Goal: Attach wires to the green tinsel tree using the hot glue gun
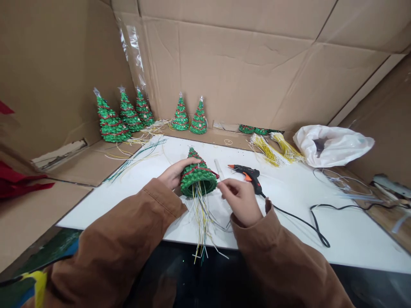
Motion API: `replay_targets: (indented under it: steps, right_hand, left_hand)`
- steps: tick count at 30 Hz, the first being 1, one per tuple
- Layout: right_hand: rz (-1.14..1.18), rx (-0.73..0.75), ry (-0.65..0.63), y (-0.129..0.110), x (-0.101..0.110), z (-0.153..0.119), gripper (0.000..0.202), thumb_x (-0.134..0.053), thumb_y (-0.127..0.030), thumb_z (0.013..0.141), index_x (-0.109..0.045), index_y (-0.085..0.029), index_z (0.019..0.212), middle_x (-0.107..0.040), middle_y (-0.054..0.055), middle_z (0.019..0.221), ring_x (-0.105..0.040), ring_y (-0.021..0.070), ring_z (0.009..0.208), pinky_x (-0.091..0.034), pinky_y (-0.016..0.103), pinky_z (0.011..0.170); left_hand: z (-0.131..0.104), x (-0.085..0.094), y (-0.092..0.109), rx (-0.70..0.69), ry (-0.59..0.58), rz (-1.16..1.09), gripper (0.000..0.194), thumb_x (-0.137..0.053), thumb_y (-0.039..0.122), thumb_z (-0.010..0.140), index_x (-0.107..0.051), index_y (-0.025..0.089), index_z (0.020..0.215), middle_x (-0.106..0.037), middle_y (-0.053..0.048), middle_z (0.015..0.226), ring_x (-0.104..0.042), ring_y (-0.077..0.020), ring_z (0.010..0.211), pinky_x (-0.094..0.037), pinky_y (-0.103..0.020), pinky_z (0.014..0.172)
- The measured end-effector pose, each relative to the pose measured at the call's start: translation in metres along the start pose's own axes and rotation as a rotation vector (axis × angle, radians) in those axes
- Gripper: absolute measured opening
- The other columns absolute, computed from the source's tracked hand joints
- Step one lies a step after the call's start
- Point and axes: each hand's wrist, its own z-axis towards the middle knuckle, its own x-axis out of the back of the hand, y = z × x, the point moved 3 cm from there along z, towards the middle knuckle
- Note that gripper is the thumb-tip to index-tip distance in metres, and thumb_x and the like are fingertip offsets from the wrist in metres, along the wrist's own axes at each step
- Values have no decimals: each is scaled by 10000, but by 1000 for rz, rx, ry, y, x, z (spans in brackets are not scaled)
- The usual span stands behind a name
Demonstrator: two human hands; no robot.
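Observation:
My left hand [175, 172] is wrapped round the side of a small green Christmas tree decoration [199, 175], which is tilted so its hollow base faces me. Out of that base hang several thin white, yellow and green wires [201, 214], reaching over the table's front edge. A red garland winds round the tree, and one bit sticks out on the right. My right hand [239, 197] is closed in a pinch beside the base's right rim. What its fingertips hold, if anything, is too small to make out.
A black and orange glue gun [248, 173] lies right of the tree, its cord [298, 216] trailing right. Behind it are a glue stick [218, 167], yellow wire bundles [268, 149] and a white plastic bag [334, 145]. Finished-looking trees [111, 122] stand along the cardboard walls.

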Motion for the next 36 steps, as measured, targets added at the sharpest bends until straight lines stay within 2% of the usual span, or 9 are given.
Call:
replay_targets:
  steps: [1, 2, 5, 11, 14, 17, 24, 29, 36]
  right_hand:
    - [96, -69, -102, -2, -11, -4, 276, -497, -364, 818, -623, -171, 666, -544, -23, 488, -472, 104, 442, -359, 226, 467]
    - [162, -108, -148, -4, -20, -7, 275, -491, -358, 821, -630, -172, 673, -553, -27, 481, -461, 97, 414, -349, 220, 445]
    - [269, -150, -118, -8, -39, -9, 311, -477, -342, 823, -598, -174, 590, -541, -34, 447, -404, 76, 368, -310, 204, 406]
    - [581, -353, 53, -10, -66, -4, 420, -517, -379, 758, -465, -186, 388, -435, -52, 321, -303, 53, 309, -225, 206, 359]
    - [792, -502, 216, -10, -83, -5, 377, -556, -392, 687, -427, -198, 390, -396, -71, 296, -245, 40, 285, -170, 207, 337]
    - [944, -564, 317, -11, -97, -5, 333, -592, -401, 612, -418, -206, 407, -369, -87, 287, -227, 35, 277, -132, 202, 325]
    - [1154, -554, 381, -13, -103, -2, 290, -592, -303, 531, -341, -219, 411, -320, -111, 278, -226, 24, 272, -125, 187, 314]
    - [1222, -559, 371, -12, -102, -3, 289, -589, -261, 570, -330, -218, 449, -289, -128, 295, -216, 18, 263, -136, 183, 298]
    - [1268, -575, 331, -15, -103, -3, 271, -601, -308, 598, -362, -212, 511, -290, -137, 307, -193, 11, 271, -106, 163, 298]
  left_hand:
    - [0, 0, 0, 1, 3, 16, 71, -667, 206, 700, -655, 138, 718, -714, -66, 688, -659, -169, 580, -549, -264, 623]
    - [-1, 0, 1, -3, 5, 27, 74, -665, 215, 705, -656, 143, 714, -716, -64, 690, -659, -169, 583, -547, -262, 626]
    - [-3, -1, 2, -28, 21, 64, 65, -651, 214, 719, -651, 151, 702, -716, -62, 691, -657, -164, 589, -538, -250, 625]
    - [-7, -3, 4, -55, 30, 112, 103, -693, 207, 680, -638, 147, 743, -710, -65, 695, -657, -169, 592, -529, -259, 615]
    - [-6, 0, 4, -92, 5, 138, 157, -719, 215, 660, -637, 150, 777, -712, -57, 732, -662, -164, 632, -531, -253, 634]
    - [-6, 2, 6, -139, 4, 161, 212, -741, 202, 639, -633, 161, 816, -709, -40, 766, -661, -155, 663, -529, -239, 641]
    - [-11, -1, 7, -151, 22, 188, 339, -772, 189, 606, -587, 154, 888, -694, -35, 792, -655, -153, 676, -521, -250, 668]
    - [-11, 2, 5, -161, 19, 204, 417, -788, 216, 597, -568, 157, 947, -687, -42, 869, -656, -152, 736, -512, -258, 726]
    - [-10, 4, 1, -199, 59, 203, 472, -798, 257, 586, -540, 170, 972, -659, -35, 884, -644, -154, 764, -504, -278, 747]
